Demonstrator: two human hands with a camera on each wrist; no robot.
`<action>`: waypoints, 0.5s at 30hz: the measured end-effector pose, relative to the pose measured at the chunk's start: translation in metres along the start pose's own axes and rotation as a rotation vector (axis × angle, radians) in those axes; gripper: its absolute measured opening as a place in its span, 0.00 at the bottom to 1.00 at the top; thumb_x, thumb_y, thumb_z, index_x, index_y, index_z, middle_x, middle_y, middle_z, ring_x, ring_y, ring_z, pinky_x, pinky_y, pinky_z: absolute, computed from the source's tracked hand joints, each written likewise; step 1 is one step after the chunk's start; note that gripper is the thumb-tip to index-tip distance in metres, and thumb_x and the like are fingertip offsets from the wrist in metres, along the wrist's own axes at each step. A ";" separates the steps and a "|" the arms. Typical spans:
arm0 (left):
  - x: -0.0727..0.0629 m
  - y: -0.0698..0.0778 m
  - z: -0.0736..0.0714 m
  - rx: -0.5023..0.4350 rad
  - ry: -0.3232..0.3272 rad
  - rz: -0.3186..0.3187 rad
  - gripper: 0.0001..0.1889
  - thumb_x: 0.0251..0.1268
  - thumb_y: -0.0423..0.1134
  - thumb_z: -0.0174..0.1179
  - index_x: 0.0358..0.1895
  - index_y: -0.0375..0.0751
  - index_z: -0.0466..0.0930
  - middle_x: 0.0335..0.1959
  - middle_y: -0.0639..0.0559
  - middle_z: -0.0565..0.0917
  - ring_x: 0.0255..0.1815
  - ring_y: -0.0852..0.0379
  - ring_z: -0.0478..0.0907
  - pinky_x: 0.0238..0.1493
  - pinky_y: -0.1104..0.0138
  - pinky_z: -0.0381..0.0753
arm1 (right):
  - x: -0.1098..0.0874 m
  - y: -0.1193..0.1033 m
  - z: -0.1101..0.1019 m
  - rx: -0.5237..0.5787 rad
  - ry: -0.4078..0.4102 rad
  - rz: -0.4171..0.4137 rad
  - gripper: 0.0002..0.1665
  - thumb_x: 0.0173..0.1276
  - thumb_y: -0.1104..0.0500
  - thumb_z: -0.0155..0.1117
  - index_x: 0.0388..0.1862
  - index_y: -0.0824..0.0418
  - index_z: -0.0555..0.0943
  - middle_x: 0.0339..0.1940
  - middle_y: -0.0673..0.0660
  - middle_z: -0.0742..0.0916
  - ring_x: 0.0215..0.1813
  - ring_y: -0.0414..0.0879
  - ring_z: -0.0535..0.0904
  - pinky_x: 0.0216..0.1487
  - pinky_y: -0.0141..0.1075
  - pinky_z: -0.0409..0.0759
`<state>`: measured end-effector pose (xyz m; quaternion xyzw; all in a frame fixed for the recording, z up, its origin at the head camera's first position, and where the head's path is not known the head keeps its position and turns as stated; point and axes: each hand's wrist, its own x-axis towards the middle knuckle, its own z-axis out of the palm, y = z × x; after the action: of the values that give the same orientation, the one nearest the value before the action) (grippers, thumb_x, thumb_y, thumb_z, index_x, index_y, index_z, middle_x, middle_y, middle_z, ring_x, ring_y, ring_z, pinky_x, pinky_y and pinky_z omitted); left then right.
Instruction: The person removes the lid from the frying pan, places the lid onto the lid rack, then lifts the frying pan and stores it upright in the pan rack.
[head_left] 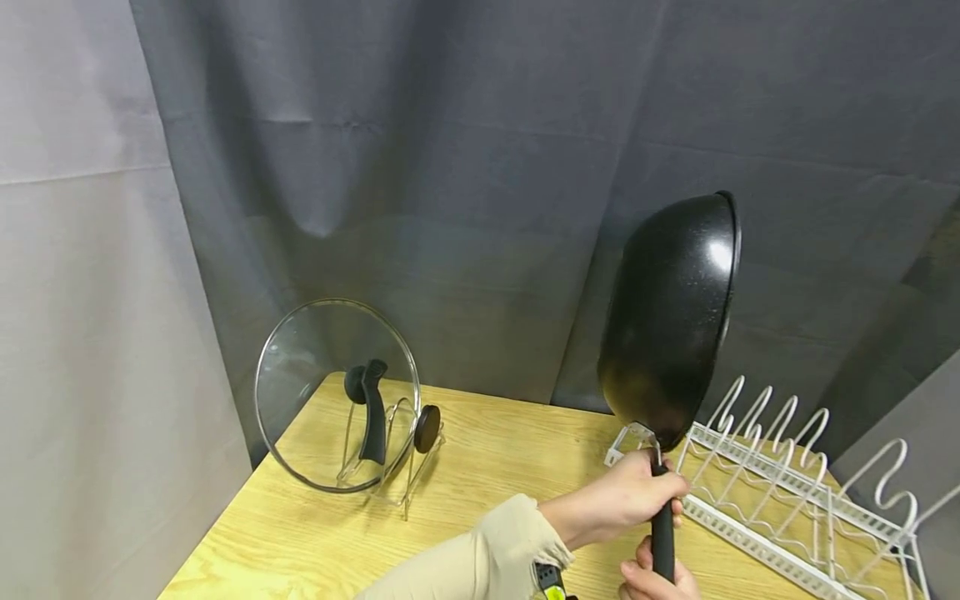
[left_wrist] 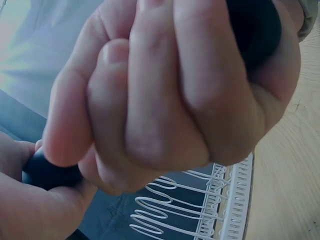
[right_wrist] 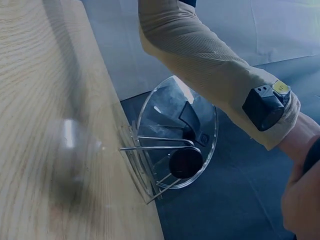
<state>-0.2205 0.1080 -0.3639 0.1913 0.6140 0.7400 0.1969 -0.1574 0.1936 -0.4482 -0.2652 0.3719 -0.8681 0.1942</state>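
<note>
A black wok (head_left: pixel 671 317) is held up on its side over the table, its rounded bottom facing left and its black handle (head_left: pixel 663 533) pointing down. My left hand (head_left: pixel 630 497) grips the upper part of the handle, close to the wok's base. Below it, my right hand (head_left: pixel 658 581) holds the handle's lower part, partly cut off by the frame edge. In the left wrist view, curled fingers (left_wrist: pixel 155 95) fill the middle. The right wrist view shows the left sleeve with a small wrist camera (right_wrist: pixel 265 106).
A white wire rack (head_left: pixel 780 500) with upright loops stands on the wooden table (head_left: pixel 480 467) at right. At left, a glass lid (head_left: pixel 307 392) with a black handle leans in a wire stand (head_left: pixel 408 479). Grey curtains (head_left: pixel 450 208) hang behind.
</note>
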 end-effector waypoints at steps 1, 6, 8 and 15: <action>0.001 0.001 0.002 0.020 -0.006 0.001 0.09 0.58 0.27 0.52 0.28 0.45 0.65 0.13 0.55 0.69 0.14 0.63 0.68 0.19 0.76 0.70 | -0.001 -0.001 0.000 0.010 -0.019 -0.012 0.15 0.70 0.65 0.53 0.30 0.59 0.57 0.15 0.53 0.51 0.16 0.44 0.42 0.18 0.37 0.38; 0.007 0.004 0.011 0.121 -0.027 -0.007 0.10 0.57 0.27 0.54 0.24 0.45 0.66 0.12 0.55 0.70 0.13 0.63 0.69 0.20 0.77 0.70 | -0.003 -0.006 -0.003 0.046 -0.071 -0.054 0.12 0.72 0.66 0.50 0.31 0.59 0.58 0.15 0.52 0.50 0.16 0.44 0.41 0.18 0.36 0.38; 0.009 0.005 0.014 0.120 -0.051 -0.023 0.11 0.57 0.27 0.54 0.24 0.46 0.65 0.12 0.55 0.70 0.13 0.63 0.69 0.20 0.77 0.70 | -0.005 -0.008 -0.004 0.057 -0.080 -0.066 0.13 0.72 0.66 0.49 0.31 0.60 0.57 0.16 0.52 0.50 0.16 0.43 0.41 0.18 0.36 0.38; 0.013 0.004 0.023 0.159 -0.132 -0.049 0.13 0.58 0.28 0.55 0.20 0.43 0.66 0.11 0.55 0.70 0.12 0.63 0.69 0.25 0.78 0.71 | -0.018 -0.012 -0.008 0.083 -0.029 -0.063 0.14 0.72 0.68 0.48 0.31 0.60 0.56 0.17 0.53 0.50 0.19 0.45 0.42 0.21 0.37 0.41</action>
<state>-0.2200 0.1333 -0.3554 0.2398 0.6608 0.6699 0.2391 -0.1498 0.2152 -0.4489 -0.2814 0.3242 -0.8845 0.1829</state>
